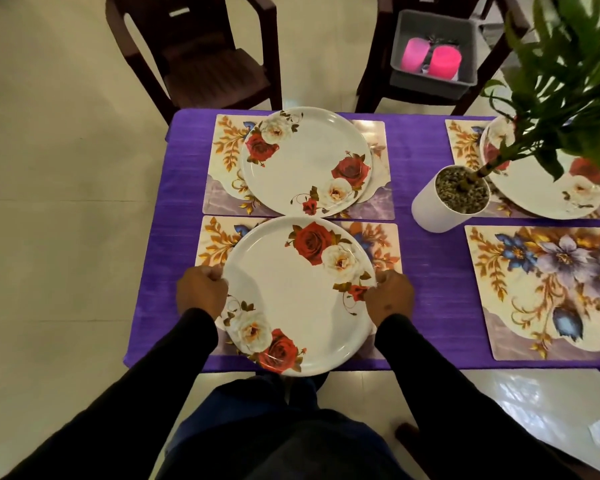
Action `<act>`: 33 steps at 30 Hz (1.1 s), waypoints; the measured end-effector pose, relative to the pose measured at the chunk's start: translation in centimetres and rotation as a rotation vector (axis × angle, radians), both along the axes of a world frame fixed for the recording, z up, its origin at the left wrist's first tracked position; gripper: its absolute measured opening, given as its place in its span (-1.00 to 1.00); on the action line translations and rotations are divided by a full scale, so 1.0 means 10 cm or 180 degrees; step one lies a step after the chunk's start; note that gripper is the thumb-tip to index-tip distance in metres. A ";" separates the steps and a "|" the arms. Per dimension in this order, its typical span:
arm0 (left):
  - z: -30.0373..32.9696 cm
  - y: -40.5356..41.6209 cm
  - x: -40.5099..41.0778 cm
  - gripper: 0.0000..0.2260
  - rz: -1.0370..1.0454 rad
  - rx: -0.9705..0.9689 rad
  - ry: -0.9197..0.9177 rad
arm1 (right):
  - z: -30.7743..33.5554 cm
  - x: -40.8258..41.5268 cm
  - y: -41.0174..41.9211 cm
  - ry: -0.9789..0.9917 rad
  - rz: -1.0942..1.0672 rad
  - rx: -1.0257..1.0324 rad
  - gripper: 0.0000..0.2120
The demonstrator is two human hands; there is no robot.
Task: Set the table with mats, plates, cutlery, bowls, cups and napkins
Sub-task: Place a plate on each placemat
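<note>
On the purple-clothed surface, a plate at 6 o'clock is gripped at its rim by the left hand and right hand over a mat. The plate step seems in hand; next, the bare mat at 3 o'clock would need a plate.

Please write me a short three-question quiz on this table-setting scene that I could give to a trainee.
1. True or false: the near plate is held by one hand only.
2. How many of the four placemats have no plate over them? A) none B) one C) two
3. Which colour are the two cups in the grey tub on the chair?

Key
1. False: the left hand and the right hand each grip its rim.
2. B: only the near right mat is bare; the far plate and the plate behind the potted plant cover theirs.
3. Pink.
</note>
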State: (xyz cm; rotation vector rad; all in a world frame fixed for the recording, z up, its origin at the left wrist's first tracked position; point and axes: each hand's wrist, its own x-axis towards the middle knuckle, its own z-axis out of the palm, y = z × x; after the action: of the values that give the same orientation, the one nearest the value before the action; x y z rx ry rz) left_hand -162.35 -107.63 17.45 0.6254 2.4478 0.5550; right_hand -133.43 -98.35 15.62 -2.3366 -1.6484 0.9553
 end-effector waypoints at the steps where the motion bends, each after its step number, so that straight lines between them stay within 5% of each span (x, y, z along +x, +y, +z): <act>1: -0.01 -0.01 0.00 -0.81 0.0008 -0.0007 -0.0016 | 0.00 0.01 0.01 0.0016 -0.0043 -0.0025 -0.86; 33: -0.18 -0.07 0.03 -0.82 0.0037 0.0025 -0.0035 | 0.15 -0.03 0.02 -0.0078 -0.0149 -0.0051 -0.81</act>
State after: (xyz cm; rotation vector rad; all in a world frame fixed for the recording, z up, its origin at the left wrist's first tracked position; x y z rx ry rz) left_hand -162.00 -108.37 15.64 0.6100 2.4414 0.5713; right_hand -133.76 -98.16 17.09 -2.3955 -1.5931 0.9379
